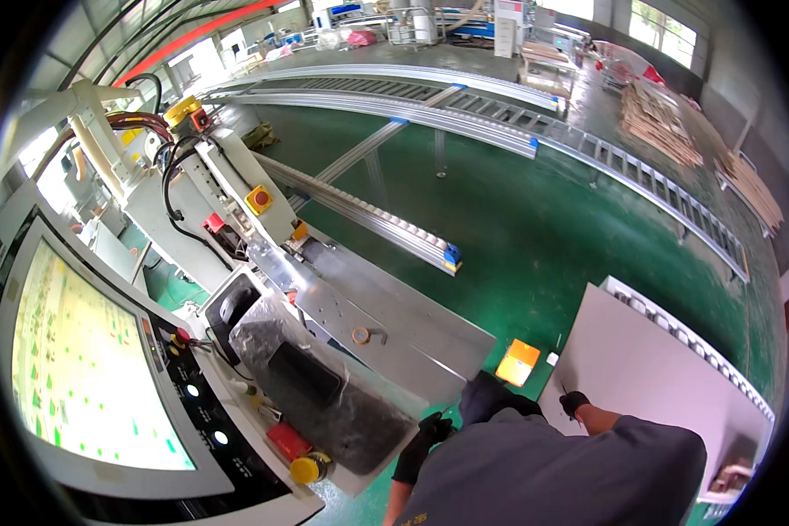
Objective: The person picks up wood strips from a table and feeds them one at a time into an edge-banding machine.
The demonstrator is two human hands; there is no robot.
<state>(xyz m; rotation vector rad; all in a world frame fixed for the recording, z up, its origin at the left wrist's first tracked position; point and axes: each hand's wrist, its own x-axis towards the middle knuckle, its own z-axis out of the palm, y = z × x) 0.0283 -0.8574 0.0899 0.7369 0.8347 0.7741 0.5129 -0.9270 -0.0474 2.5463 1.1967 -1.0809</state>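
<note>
My right hand (575, 403), in a black glove, is closed over the pale flat panel (627, 359) at the lower right. A thin dark piece sticks out past its fingers, too small to name. My left hand (425, 445), also black-gloved, hangs low beside my body near the machine's metal table. Its fingers look curled, with a slim bit showing at the tips that I cannot identify. On the green floor between the machine and the panel lies an orange-yellow box (518, 362), with a small white piece (552, 358) beside it.
At left stands a machine with a lit screen (88, 359) and a metal table (386, 307). A black phone-like slab (304, 373), a red item (287, 441) and a yellow-capped roll (307, 469) lie near the screen. Roller conveyors (614, 162) cross behind; stacked boards (660, 127) stand far right.
</note>
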